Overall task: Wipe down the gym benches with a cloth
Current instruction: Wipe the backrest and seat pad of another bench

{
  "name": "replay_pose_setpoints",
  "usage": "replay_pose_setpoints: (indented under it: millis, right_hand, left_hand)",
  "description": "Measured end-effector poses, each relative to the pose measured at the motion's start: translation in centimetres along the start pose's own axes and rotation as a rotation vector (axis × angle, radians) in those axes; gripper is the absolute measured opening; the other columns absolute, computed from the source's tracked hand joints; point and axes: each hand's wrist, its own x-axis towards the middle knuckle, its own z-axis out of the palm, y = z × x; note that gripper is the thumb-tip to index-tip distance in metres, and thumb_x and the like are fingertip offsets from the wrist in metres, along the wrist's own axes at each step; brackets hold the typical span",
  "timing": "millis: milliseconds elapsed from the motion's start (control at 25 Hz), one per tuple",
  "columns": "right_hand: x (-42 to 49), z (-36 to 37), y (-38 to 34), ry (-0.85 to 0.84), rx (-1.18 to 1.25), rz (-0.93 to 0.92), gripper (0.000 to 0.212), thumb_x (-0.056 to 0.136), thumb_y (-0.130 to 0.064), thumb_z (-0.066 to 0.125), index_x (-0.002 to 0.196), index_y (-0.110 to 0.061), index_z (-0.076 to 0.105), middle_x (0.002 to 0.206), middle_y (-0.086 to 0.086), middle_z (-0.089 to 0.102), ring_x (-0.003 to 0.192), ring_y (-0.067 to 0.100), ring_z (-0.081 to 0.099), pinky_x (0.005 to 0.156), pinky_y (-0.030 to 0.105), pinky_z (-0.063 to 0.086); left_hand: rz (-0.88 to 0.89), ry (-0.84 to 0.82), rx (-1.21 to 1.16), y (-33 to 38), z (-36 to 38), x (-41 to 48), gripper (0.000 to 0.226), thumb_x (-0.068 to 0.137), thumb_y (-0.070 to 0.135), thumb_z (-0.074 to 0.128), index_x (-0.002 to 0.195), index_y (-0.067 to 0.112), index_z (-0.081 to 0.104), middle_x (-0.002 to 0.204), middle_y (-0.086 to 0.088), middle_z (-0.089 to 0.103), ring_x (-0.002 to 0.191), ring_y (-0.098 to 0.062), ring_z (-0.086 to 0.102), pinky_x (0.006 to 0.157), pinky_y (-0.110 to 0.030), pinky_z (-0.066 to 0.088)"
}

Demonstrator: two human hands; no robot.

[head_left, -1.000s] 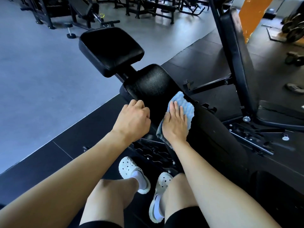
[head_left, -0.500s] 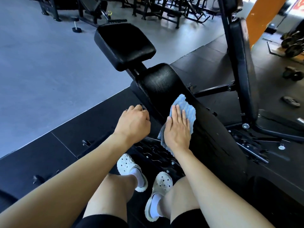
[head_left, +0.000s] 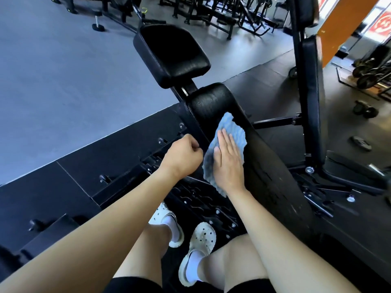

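Observation:
A long black padded bench back (head_left: pixel 213 102) slopes from the middle of the view down to the lower right. Beyond it sits a separate black seat pad (head_left: pixel 173 58). A blue ribbed cloth (head_left: pixel 231 129) lies on the bench pad's left part. My right hand (head_left: pixel 227 159) presses flat on the cloth with straight fingers. My left hand (head_left: pixel 182 157) has its fingers curled at the pad's left edge, right beside the cloth; what the fingertips hold is hidden.
The bench's black metal frame (head_left: pixel 196 199) with bolts stands in front of my feet in white clogs (head_left: pixel 201 235). An upright black padded bench (head_left: pixel 313 85) stands to the right. Weight plates (head_left: pixel 360 142) and dumbbells (head_left: pixel 366 109) lie on the floor at right; more machines (head_left: pixel 211 11) stand behind.
The camera has swung so the bench appears shifted right. My right hand still presses the cloth at about the same place on the pad. My left hand stays curled at the pad's edge.

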Motion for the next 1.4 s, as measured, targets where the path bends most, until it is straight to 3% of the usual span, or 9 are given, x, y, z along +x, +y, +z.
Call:
replay_pose_setpoints:
  millis: [160,400,520,720,840,1000,1120,1240,1400]
  right_hand:
    - [3.1,0.4,-4.0,-0.062,0.035,0.302,0.056,0.108,-0.032,0.017,0.163,-0.020,0.013,0.170,-0.005,0.009,0.157,0.018,0.002,0.127,0.041,0.008]
    - [4.5,-1.6,-3.8,-0.230,0.155,0.033,0.058,0.111,-0.029,0.034,0.164,-0.025,0.009,0.170,-0.010,0.002,0.156,0.013,-0.007,0.126,0.029,-0.003]
    - [-1.0,-1.8,-0.1,-0.235,0.116,0.123,0.062,0.111,-0.039,0.031,0.163,-0.025,0.002,0.170,-0.011,-0.007,0.154,0.006,-0.014,0.123,0.022,-0.010]
    - [-8.9,-3.5,4.6,-0.287,0.146,0.395,0.059,0.110,-0.043,0.020,0.162,-0.028,-0.004,0.168,-0.016,-0.013,0.151,-0.001,-0.018,0.128,0.035,-0.004]
    - [-10.2,-3.8,5.9,-0.266,0.166,0.504,0.055,0.112,-0.034,0.020,0.163,-0.023,0.003,0.169,-0.011,-0.007,0.155,0.007,-0.012,0.128,0.035,-0.003]
    - [-4.7,-2.9,5.8,-0.287,0.051,0.555,0.056,0.111,-0.030,0.018,0.163,-0.012,0.006,0.171,0.002,-0.003,0.157,0.028,-0.004,0.128,0.043,0.005]
    - [-1.2,-2.3,4.6,-0.304,0.061,0.368,0.056,0.112,-0.028,0.017,0.162,-0.013,-0.002,0.171,0.003,-0.006,0.157,0.027,-0.008,0.128,0.042,0.002]
    - [-4.5,-2.2,4.2,-0.211,0.083,0.075,0.056,0.112,-0.025,0.029,0.163,-0.015,0.007,0.171,-0.001,0.003,0.157,0.019,-0.007,0.128,0.035,0.002]
    - [-10.2,-2.6,7.1,-0.099,0.078,0.055,0.052,0.111,-0.025,0.036,0.161,-0.017,0.026,0.168,-0.005,0.020,0.157,0.010,0.005,0.127,0.031,0.014]
  left_hand:
    - [-0.054,-0.005,-0.034,-0.9,0.3,0.2,0.013,0.090,0.024,0.053,0.099,0.019,0.059,0.090,0.004,0.067,0.085,-0.018,0.064,0.075,-0.035,0.054]
    - [-0.181,-0.090,-0.131,-0.3,1.3,0.4,0.023,0.085,0.023,0.050,0.072,0.014,0.034,0.063,-0.004,0.046,0.050,-0.014,0.038,0.044,-0.026,0.030]
    - [-0.222,-0.128,-0.135,0.4,2.9,-0.2,0.033,0.081,0.022,0.050,0.088,-0.010,0.049,0.095,-0.028,0.057,0.068,-0.033,0.061,0.047,-0.038,0.037]
    - [-0.232,-0.254,-0.125,0.9,6.7,-2.1,0.017,0.089,0.020,0.047,0.089,0.010,0.034,0.063,0.000,0.040,0.052,-0.016,0.033,0.049,-0.029,0.028]
    - [-0.290,-0.281,-0.151,0.6,7.8,-2.5,0.018,0.096,0.022,0.048,0.098,0.006,0.040,0.076,-0.002,0.050,0.063,-0.015,0.044,0.056,-0.030,0.034]
    - [-0.344,-0.209,-0.216,0.1,8.9,-1.6,0.052,0.084,0.030,0.045,0.119,-0.007,0.055,0.094,-0.015,0.067,0.076,-0.027,0.059,0.069,-0.035,0.050]
    - [-0.394,-0.181,-0.248,0.2,10.1,-0.9,0.043,0.077,0.025,0.041,0.103,-0.007,0.054,0.095,-0.016,0.063,0.082,-0.026,0.056,0.075,-0.034,0.046]
    - [-0.466,-0.131,-0.300,0.5,10.8,-0.8,0.042,0.091,0.018,0.043,0.119,-0.011,0.053,0.107,-0.014,0.064,0.090,-0.028,0.057,0.078,-0.034,0.042]
    - [-0.490,-0.147,-0.342,1.2,12.5,-1.9,0.049,0.092,0.028,0.040,0.128,-0.003,0.055,0.115,-0.015,0.065,0.102,-0.032,0.062,0.081,-0.035,0.044]
